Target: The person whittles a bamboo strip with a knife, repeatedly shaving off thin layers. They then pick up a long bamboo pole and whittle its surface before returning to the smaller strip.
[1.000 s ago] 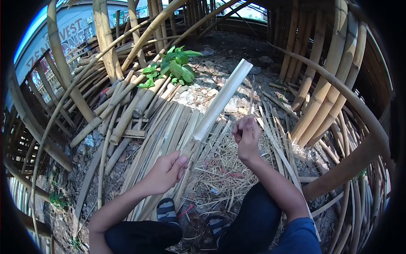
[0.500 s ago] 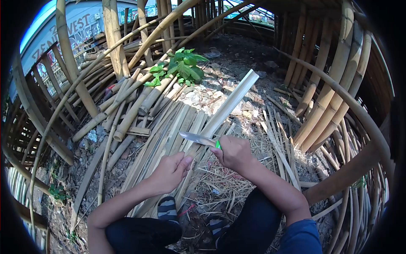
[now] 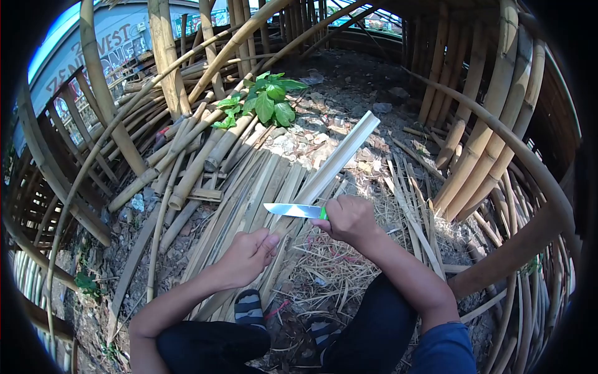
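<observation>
My right hand (image 3: 351,218) is closed round the green handle of a knife (image 3: 293,210). Its shiny blade points left and lies across a split bamboo strip (image 3: 339,159). The strip slants away from me, up and to the right, with its channelled side partly in sun. At its near end my left hand (image 3: 249,255) is closed in a pinch, just below the blade. The knife's edge is too fine to tell whether it touches the strip. Under both hands lie several flat bamboo slats (image 3: 261,193) on the ground.
Thin bamboo shavings (image 3: 330,268) cover the ground before my sandalled feet (image 3: 250,306). Bamboo poles (image 3: 193,168) are piled at left beside a leafy green plant (image 3: 268,100). Upright bamboo posts (image 3: 479,149) stand at right, with a thick pole (image 3: 504,255) slanting near my right arm.
The knife blade has tilted, so its broad face now shows brightly. The far end of the bamboo strip has dropped slightly. Both hands keep their hold.
</observation>
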Available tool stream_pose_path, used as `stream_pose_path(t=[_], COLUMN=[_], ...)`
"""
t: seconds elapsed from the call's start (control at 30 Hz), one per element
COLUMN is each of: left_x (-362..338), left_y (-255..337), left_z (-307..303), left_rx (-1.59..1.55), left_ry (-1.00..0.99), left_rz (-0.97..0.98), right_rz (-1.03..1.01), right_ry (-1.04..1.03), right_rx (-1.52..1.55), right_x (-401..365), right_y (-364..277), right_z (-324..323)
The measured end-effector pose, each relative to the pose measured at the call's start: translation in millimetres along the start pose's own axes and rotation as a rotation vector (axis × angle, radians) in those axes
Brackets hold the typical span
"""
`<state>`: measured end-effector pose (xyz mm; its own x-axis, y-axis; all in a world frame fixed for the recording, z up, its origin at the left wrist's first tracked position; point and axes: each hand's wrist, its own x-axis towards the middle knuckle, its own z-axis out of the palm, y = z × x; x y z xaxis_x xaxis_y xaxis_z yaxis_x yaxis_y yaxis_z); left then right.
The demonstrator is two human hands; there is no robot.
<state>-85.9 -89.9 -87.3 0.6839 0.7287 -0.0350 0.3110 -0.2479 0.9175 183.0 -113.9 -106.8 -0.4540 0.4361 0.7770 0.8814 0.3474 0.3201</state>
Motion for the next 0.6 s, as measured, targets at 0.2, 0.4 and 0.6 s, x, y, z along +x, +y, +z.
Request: stream_pose_path(t=[0.2, 0.4, 0.6], left_x=[-11, -10, -15], left_y=[-13, -27, -29], left_z=[-10, -9, -10], left_rx=[-0.092, -0.161, -0.188], left_ry=[-0.022, -0.081, -0.113], left_rz=[-0.121, -0.141, -0.214], right_rz=[0.297, 0.322, 0.403], right_ry=[0.001, -0.069, -0.096], right_rx=[-0.115, -0.191, -0.298], right_x=[-28, -47, -71], right_y=[42, 66, 90], right_z=[8, 5, 6])
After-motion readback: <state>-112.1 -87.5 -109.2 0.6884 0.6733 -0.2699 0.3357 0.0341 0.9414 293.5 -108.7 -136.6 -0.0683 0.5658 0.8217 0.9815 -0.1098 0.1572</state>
